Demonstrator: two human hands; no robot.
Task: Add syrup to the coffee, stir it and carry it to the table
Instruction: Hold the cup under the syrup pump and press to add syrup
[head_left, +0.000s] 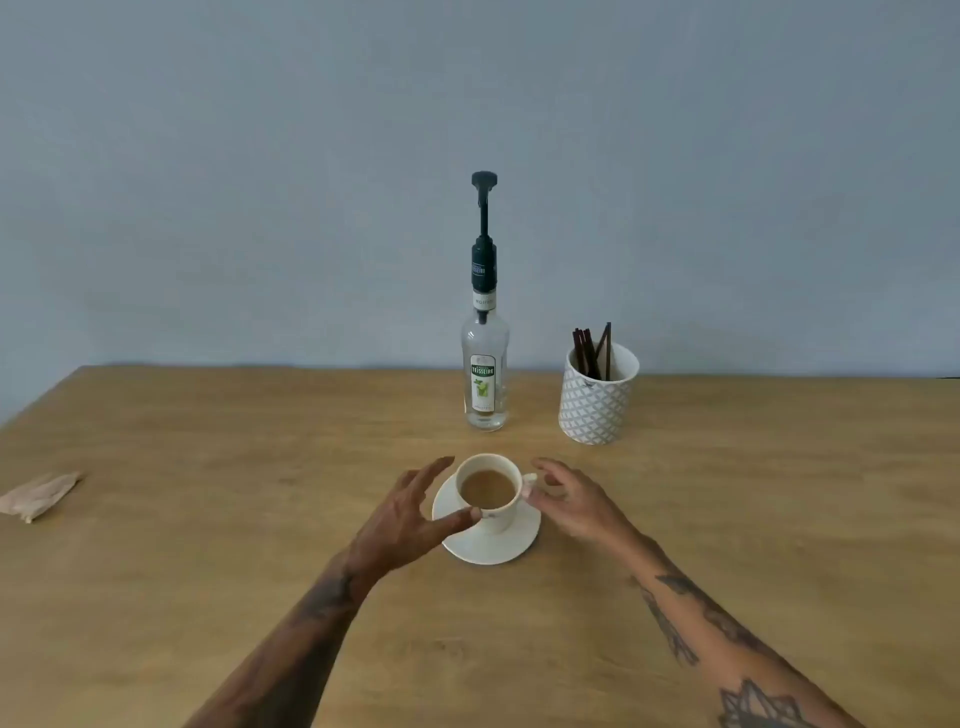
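A white cup (497, 512) of milky coffee stands on a white saucer (488, 545) in the middle of the wooden table (208, 545). My left hand (410, 512) is spread open to the left of the cup, its thumb touching the cup's side. My right hand (569, 499) is on the cup's right, fingers apart, fingertips at the handle. Behind the cup stands a clear syrup bottle (485, 374) with a tall black pump on top. To the bottle's right, a patterned white pot (597, 402) holds several dark stir sticks (592, 348).
A crumpled brown paper packet (39, 493) lies near the table's left edge. A plain grey-blue wall (260, 182) runs behind the table's far edge.
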